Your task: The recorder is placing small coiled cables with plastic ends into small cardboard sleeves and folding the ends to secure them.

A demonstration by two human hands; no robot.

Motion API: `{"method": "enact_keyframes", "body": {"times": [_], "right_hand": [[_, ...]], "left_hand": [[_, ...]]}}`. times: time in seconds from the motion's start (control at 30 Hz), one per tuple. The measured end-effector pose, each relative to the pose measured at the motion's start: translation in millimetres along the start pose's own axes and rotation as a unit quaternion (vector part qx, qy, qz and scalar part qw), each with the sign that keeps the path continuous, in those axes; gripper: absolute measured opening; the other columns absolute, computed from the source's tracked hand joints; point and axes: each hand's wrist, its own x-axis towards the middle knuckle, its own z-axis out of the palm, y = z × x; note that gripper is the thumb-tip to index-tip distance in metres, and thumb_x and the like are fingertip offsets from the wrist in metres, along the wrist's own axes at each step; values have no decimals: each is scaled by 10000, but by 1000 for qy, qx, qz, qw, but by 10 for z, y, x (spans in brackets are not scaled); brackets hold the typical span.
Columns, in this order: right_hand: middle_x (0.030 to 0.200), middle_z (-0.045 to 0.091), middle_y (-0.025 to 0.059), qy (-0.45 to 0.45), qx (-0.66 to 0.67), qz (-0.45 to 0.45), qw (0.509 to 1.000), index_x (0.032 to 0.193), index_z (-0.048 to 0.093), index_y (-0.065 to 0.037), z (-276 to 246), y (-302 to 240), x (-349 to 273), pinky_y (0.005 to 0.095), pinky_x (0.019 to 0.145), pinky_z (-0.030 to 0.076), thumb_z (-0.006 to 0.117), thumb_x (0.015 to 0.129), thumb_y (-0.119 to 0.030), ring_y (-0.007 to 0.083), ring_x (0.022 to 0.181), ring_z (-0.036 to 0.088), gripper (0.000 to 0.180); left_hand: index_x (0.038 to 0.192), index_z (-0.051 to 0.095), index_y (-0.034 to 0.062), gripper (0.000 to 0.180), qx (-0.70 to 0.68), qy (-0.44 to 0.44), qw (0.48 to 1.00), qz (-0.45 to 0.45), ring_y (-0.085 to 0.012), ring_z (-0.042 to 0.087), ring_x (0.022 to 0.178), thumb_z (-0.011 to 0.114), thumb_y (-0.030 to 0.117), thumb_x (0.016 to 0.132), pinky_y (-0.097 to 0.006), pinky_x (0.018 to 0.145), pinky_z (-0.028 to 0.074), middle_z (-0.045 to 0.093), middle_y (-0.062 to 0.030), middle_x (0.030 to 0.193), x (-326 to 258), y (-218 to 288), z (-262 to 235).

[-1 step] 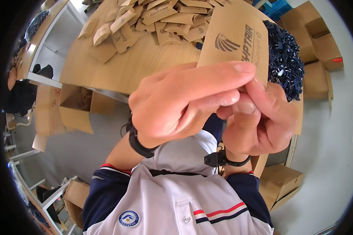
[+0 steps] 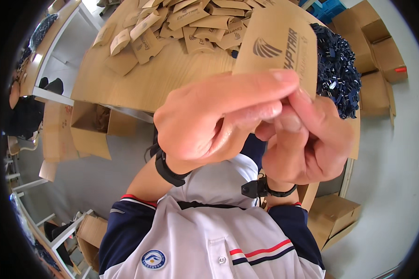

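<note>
A brown cardboard pillow box [image 2: 275, 44] with dark print is held up in front of me, its near end in my fingers. My left hand [image 2: 214, 116] is closed on it, the index finger lying across its lower edge. From the other side my right hand [image 2: 307, 139] pinches the same end, fingers curled. The fingertips of both hands meet there, and the end of the box is hidden behind them. Beyond my hands, a heap of similar pillow boxes [image 2: 188, 18] lies on the wooden table [image 2: 125, 88].
A pile of small dark blue items with shiny metal parts [image 2: 338, 69] lies on the table's right side. Open cartons stand at left [image 2: 89, 139] and right [image 2: 379, 60], another carton [image 2: 333, 216] lower right. Far right is a blue crate [image 2: 329, 8]. White-framed shelving [image 2: 56, 95] stands left.
Both hands and the pillow box have shifted very slightly left and up. The grip looks the same.
</note>
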Motion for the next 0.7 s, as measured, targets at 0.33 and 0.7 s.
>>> {"method": "enact_keyframes", "body": {"times": [0.33,0.7], "right_hand": [[842,638,135,11,82,14,996,1248,490,64,73,-4,-93,257,604,500,568,965,-134,113,597,584,354],[1101,556,111,-5,375,410,832,1266,467,39,-38,-59,70,293,851,444,444,846,-102,161,1011,531,444]], "left_hand": [[1037,636,-30,238,194,-66,973,106,-195,635,731,691,-41,806,-277,691,525,680,-152,890,184,36,-167],[828,697,91,128,233,-280,923,128,-228,586,836,692,218,810,-387,851,433,661,-56,850,584,10,-428]]}}
